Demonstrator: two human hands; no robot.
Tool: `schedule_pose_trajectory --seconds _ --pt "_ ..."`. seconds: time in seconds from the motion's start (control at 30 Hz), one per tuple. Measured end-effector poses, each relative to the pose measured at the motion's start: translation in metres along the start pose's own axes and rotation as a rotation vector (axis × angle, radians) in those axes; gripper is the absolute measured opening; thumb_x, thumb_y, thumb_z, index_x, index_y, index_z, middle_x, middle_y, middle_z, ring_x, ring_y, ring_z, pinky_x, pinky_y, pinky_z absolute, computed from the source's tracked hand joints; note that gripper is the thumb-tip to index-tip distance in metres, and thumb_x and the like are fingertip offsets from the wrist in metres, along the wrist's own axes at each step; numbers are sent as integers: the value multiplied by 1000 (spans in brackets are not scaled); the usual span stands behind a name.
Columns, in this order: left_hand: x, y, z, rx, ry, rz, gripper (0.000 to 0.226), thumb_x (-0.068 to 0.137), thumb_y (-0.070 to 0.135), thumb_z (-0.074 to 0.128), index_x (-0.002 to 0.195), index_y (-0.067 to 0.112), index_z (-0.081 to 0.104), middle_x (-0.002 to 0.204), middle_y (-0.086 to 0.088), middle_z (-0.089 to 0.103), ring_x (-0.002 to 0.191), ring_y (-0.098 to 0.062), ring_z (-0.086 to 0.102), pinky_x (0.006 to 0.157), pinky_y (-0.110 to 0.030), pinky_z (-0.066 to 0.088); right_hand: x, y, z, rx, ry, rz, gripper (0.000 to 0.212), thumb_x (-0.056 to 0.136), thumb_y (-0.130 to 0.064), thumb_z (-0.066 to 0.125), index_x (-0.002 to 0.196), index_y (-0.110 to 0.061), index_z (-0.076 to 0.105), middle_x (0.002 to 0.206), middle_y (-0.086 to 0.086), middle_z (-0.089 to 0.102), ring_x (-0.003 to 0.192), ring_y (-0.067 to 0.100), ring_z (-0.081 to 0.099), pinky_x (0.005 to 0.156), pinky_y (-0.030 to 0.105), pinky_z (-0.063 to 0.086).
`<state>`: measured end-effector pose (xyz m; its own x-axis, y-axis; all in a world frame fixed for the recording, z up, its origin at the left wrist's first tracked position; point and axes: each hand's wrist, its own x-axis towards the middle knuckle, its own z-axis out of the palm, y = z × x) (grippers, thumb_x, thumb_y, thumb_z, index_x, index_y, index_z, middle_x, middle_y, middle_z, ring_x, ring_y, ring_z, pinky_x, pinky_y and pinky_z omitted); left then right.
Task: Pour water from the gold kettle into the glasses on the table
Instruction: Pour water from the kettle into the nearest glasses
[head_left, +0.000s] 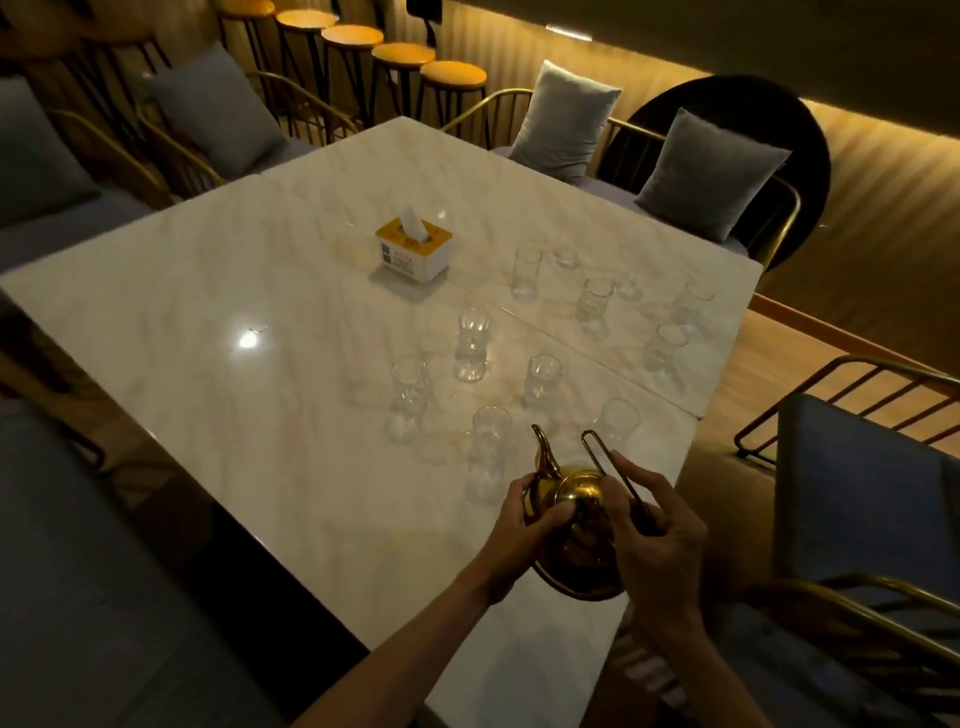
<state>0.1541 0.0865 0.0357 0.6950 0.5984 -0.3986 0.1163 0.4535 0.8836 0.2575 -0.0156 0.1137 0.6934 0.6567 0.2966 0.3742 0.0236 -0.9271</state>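
Observation:
A gold kettle (579, 525) is held low over the near right part of the marble table (234, 322), its spout pointing away toward the glasses. My left hand (519, 540) cups the kettle's left side and lid. My right hand (657, 535) grips the thin dark handle on the right. Several clear glasses stand on the table beyond the kettle. The nearest glass (488, 452) is just ahead of the spout. Another glass (618, 423) stands to its right, and a third glass (409, 397) to its left. I cannot tell whether any of them holds water.
A yellow-topped tissue box (413, 249) sits mid-table behind the glasses. Gold-framed chairs with grey cushions (563, 122) ring the table. A blue-seated chair (857, 493) stands close on the right. A row of round stools (402, 54) lines the back wall.

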Motion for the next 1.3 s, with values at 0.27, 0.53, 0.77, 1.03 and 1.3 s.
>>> schedule_pose_trajectory --seconds 0.27,0.53,0.77,1.03,1.3 --pt "26 9 -67 78 -138 -41 82 74 47 83 140 32 36 132 5 53 116 -14 60 88 -26 58 -4 6 65 -87 139 138 39 87 -36 64 125 -26 65 122 3 70 104 23 73 72 48 64" --pt "44 15 -114 136 -245 -163 77 76 45 82 136 33 36 129 4 55 114 -17 61 92 -37 59 -7 4 117 -133 247 204 33 89 -36 65 121 -43 65 122 9 71 105 27 73 75 51 64" --pt "56 20 -129 133 -284 -251 78 79 45 79 140 31 33 126 4 53 109 -18 62 78 -31 60 2 10 134 -163 215 279 34 93 -22 67 125 -29 65 127 -3 68 105 21 72 76 37 64" --pt "69 23 -133 110 -283 -315 77 80 47 77 141 30 32 121 5 55 99 -16 66 63 -26 59 24 9 141 -172 166 338 35 95 -15 65 126 -31 64 116 -7 68 92 4 73 66 23 61" --pt "73 19 -128 121 -310 -375 76 85 45 72 144 26 28 135 -5 52 94 -14 64 63 -28 56 34 21 139 -260 153 385 33 95 -23 66 126 -35 65 127 1 69 96 17 73 78 43 64"
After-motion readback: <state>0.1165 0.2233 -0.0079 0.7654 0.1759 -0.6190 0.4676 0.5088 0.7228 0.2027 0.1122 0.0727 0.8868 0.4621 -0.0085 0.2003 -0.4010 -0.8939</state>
